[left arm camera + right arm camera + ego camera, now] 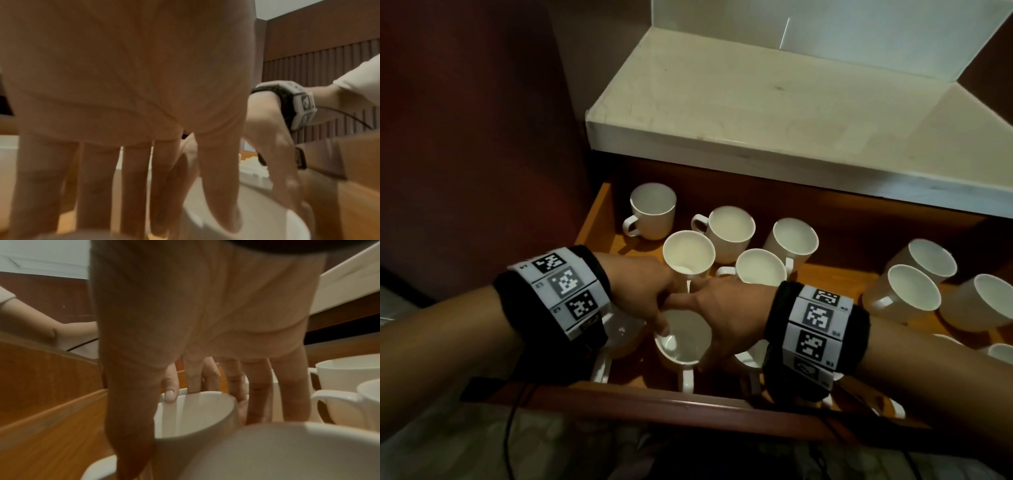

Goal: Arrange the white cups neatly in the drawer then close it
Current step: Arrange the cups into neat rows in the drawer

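An open wooden drawer holds several white cups. Both hands meet over one upright cup near the drawer's front, its handle pointing toward me. My left hand pinches its left rim, thumb inside the rim and fingers straight down outside. My right hand holds the same cup from the right, thumb on one side and fingers on the other. The wrists partly hide a cup on the left and another on the right.
Upright cups stand scattered at the drawer's back. More cups lie tilted at the right. A pale countertop overhangs the drawer's rear. A dark red wall stands left. Cables hang below the front edge.
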Motion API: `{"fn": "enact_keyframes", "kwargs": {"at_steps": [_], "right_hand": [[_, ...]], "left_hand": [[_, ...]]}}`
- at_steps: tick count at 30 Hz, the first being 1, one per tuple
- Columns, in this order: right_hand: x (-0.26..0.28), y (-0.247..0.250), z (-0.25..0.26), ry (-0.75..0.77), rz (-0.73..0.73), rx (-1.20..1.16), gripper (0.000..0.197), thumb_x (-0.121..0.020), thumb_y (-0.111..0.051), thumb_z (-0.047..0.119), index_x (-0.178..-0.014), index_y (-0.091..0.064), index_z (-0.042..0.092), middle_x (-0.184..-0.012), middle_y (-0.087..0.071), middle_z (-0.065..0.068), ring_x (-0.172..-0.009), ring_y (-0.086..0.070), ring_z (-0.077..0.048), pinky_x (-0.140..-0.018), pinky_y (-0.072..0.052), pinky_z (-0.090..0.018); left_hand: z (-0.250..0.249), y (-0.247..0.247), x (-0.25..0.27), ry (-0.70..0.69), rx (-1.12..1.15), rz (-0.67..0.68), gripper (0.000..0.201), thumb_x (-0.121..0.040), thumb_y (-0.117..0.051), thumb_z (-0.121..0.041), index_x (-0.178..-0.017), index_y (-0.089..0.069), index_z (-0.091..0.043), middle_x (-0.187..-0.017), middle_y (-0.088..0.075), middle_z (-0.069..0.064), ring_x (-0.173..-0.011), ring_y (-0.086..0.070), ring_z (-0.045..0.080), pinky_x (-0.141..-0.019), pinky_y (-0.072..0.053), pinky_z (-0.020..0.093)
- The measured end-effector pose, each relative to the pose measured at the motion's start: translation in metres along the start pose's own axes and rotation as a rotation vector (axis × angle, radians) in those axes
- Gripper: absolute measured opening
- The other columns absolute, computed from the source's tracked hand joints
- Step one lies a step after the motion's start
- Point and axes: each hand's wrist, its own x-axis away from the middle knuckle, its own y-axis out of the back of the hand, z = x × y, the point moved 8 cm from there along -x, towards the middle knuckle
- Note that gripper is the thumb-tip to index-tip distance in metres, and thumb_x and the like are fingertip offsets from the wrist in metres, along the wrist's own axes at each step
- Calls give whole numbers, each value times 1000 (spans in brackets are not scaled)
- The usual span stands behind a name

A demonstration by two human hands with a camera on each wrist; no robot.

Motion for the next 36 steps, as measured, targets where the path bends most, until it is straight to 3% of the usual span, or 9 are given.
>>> {"fn": "enact_keyframes", "kwargs": {"at_steps": [12, 16, 18, 21, 23, 25, 28, 32, 36], "right_hand": [[4, -1, 2, -27, -10, -35, 86, -72, -82, 43, -142, -34, 33, -128, -48, -8, -103, -46, -17, -86, -49, -35], [4, 0, 1, -26, -18, -55, 85, -71, -83, 42, -141, -36, 33, -132, -49, -5, -112, -49, -20, -89, -48, -34], [5, 2, 0, -22, -10, -84, 89, -68, -85, 42, -141, -35, 35, -133, -50, -1, -116, -49, -19, -92, -46, -32], [8, 15, -2, -31, 4, -141, 93, -64, -87, 45, -140, -34, 38, -128, -57, 4, -114, -55, -16, -94, -48, -34], [11, 36, -11, -89, -33, -115, 92, -66, -83, 52, -143, -34, 38, -126, -61, 4, -108, -59, -15, -89, -51, -32], [11, 66, -21, -154, -146, -98, 88, -68, -77, 59, -143, -38, 34, -126, -60, 5, -106, -61, -14, -86, -51, -30], [1, 92, -22, -175, -283, -56, 77, -72, -72, 61, -137, -48, 28, -122, -63, 4, -105, -61, -15, -86, -52, -32], [-33, 71, 17, -90, -173, -6, 73, -80, -69, 56, -141, -46, 23, -129, -60, 2, -108, -59, -14, -83, -47, -26], [-66, 46, 60, -7, 2, 95, 97, -73, -77, 53, -150, -27, 22, -140, -50, -3, -123, -50, -22, -90, -44, -29]], "left_hand": [[5, -6, -8, -3, -7, 7, 32, -83, -69, -40, -109, -68, -22, -104, -70, -2, -98, -63, 15, -85, -50, 29], [6, -4, -7, -10, 23, 20, 29, -86, -67, -40, -110, -65, -24, -97, -65, -8, -91, -58, 10, -79, -45, 24], [8, 4, -5, -21, 52, 4, 30, -85, -68, -40, -112, -64, -27, -102, -68, -10, -96, -61, 9, -84, -47, 25], [23, 28, 1, 40, 41, -55, 46, -80, -70, -48, -119, -62, -26, -108, -67, -9, -103, -62, 12, -93, -51, 32], [38, 50, 6, 86, 76, -113, 54, -75, -73, -51, -121, -60, -25, -98, -66, -12, -100, -63, 12, -93, -52, 34], [57, 76, 11, 116, 138, -218, 50, -75, -74, -49, -117, -62, -24, -92, -69, -12, -95, -66, 12, -92, -54, 36], [85, 103, 13, 187, 128, -419, 44, -79, -73, -43, -116, -65, -20, -105, -71, -5, -97, -65, 15, -90, -53, 33], [105, 102, 5, 214, 122, -450, 40, -79, -74, -39, -112, -67, -18, -103, -72, -4, -95, -65, 16, -83, -50, 27], [115, 95, 0, 232, 110, -418, 39, -77, -74, -41, -108, -68, -19, -88, -66, -9, -93, -64, 15, -82, -51, 29]]}}
